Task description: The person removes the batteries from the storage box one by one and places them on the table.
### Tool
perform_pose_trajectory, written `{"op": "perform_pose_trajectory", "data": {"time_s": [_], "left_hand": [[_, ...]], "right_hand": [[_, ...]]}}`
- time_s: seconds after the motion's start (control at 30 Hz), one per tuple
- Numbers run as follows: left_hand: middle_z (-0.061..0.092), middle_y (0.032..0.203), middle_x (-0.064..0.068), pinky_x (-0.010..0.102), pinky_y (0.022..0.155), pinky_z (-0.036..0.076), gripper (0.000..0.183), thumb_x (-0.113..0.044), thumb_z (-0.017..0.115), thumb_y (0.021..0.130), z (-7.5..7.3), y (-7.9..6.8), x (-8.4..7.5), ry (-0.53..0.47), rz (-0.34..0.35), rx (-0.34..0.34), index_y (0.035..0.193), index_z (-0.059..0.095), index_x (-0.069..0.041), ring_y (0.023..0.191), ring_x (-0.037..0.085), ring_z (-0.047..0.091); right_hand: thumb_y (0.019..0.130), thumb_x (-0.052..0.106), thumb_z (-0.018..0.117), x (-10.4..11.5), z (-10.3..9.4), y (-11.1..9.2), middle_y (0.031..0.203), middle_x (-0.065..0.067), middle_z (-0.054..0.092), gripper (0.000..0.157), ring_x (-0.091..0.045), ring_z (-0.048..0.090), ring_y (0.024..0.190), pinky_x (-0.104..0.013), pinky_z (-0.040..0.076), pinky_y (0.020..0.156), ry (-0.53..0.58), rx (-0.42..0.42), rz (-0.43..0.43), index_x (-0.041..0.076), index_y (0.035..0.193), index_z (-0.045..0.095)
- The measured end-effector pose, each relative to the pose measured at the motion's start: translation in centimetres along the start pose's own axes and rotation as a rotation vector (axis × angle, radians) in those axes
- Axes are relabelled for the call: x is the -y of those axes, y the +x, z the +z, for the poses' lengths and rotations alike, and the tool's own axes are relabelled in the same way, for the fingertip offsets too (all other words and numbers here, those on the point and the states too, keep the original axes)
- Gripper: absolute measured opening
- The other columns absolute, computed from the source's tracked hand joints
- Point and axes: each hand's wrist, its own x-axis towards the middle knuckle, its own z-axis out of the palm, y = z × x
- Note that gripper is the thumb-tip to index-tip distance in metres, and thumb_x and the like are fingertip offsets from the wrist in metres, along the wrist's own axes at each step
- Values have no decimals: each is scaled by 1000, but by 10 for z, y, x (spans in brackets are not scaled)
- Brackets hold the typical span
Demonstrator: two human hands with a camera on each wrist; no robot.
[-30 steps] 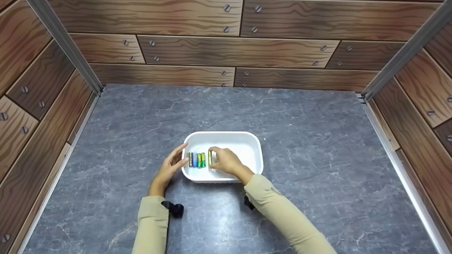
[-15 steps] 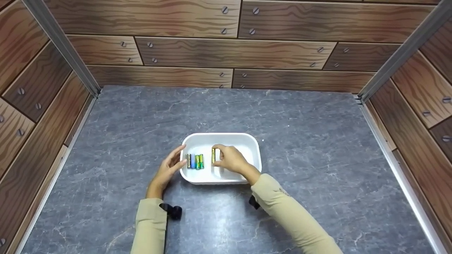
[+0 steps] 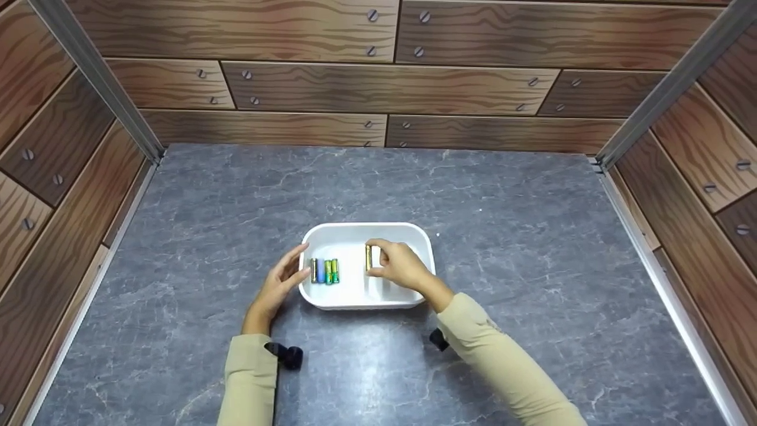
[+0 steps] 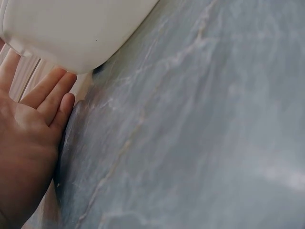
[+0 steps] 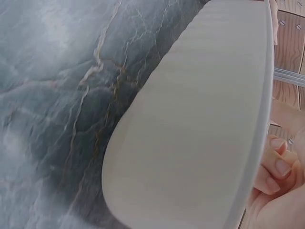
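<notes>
Inside a white plastic tub [image 3: 355,296], several small batteries [image 3: 329,271] lie side by side near the left wall. They are dark, blue and green with yellow. Above the tub floor, my right hand [image 3: 402,264] pinches one gold battery [image 3: 368,258] lengthwise between thumb and fingertips. My left hand [image 3: 282,287] rests at the tub's left side, thumb and fingers fairly straight against it. In the left wrist view, the fingertips of the left hand [image 4: 33,129] touch the tub's outer wall [image 4: 71,28]. The right wrist view shows curled fingers [image 5: 274,171] beyond the tub rim; the battery is hidden there.
The tub stands on a grey marbled tabletop [image 3: 236,195]. Wood-patterned panels [image 3: 307,86] enclose the back and both sides, with metal posts [image 3: 97,83] at the corners. A black wrist camera [image 3: 290,357] sits under the left sleeve.
My right hand has moved right with the pinched battery, away from the row and over the tub's middle. The left hand has stayed against the tub; the view has shifted slightly.
</notes>
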Motion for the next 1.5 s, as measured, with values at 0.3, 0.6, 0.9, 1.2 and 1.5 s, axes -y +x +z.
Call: {"op": "perform_pose_trajectory", "data": {"time_s": [0.3,0.6,0.9,1.2,1.5], "left_hand": [[43,149,24,12,98,40,57,0,57,92,0,0,0,-17,-19,2,146,39,-2,139,38,40],[44,148,25,12,97,40,56,-1,58,93,-1,-1,1,0,-15,-8,145,39,-2,139,38,41],[43,149,22,15,100,38,57,-3,58,93,-1,-2,1,3,-47,0,146,39,-5,141,36,39],[43,149,24,14,99,39,55,-2,57,93,-2,-1,-1,9,-25,0,145,39,-3,139,38,41],[43,149,24,14,99,40,55,-2,57,93,-2,-1,-1,-11,-28,5,146,39,-3,139,38,41]], "right_hand": [[78,16,79,-10,-11,-12,63,4,47,55,-8,39,58,-20,34,57,-9,-22,-35,2,127,58],[76,12,80,-20,-18,-23,63,4,45,55,-6,38,57,-18,34,56,37,-66,-69,-1,125,58],[77,11,79,-30,-29,-32,63,3,45,56,-7,38,57,-18,33,54,45,-70,-43,-1,127,57],[78,8,78,-43,-37,-39,59,6,39,56,-5,33,54,-17,30,53,81,-85,-25,-5,128,56],[77,6,77,-57,-41,-46,59,7,38,55,-3,33,53,-18,31,55,92,-102,-13,-4,127,57]]}}
